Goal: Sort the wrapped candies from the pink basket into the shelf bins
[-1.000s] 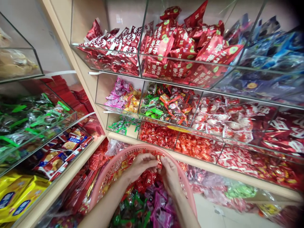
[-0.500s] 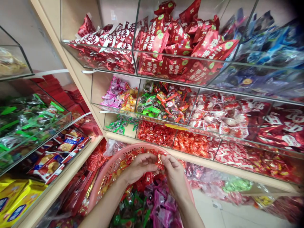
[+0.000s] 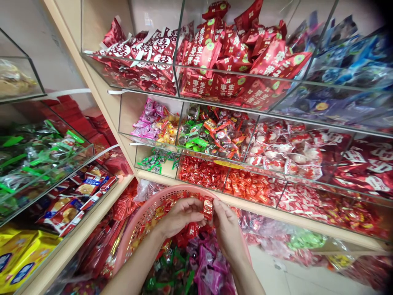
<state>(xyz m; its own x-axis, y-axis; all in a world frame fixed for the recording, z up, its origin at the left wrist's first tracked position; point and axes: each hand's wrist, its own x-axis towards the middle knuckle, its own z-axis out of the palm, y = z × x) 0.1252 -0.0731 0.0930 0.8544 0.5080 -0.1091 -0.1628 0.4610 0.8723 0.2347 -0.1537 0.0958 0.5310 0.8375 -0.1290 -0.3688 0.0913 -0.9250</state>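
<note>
Between my two hands is a small red wrapped candy (image 3: 208,207) with gold print, its printed face turned up. My left hand (image 3: 183,216) has its fingers curled in and its thumb and fingertips against the candy's left side. The thumb and fingers of my right hand (image 3: 226,219) pinch its right edge. Both hands are above a pink plastic basket (image 3: 130,235) with a perforated rim. Inside it lie red candies (image 3: 193,230), purple-wrapped candies (image 3: 211,266) and green-and-dark wrapped candies (image 3: 172,266). My forearms hide part of the basket.
Ahead, shelves with clear bins hold red printed packets (image 3: 227,53), white-and-red candies (image 3: 282,147) and small orange-red candies (image 3: 248,184). At left, another shelf carries green-wrapped candies (image 3: 39,151) and yellow packs (image 3: 27,258). Bagged sweets (image 3: 307,237) lie under the shelf, beside the tiled floor (image 3: 276,274).
The red candy's printed face now shows more fully between my fingers, as it has been turned or spread a little. My hands have hardly moved.
</note>
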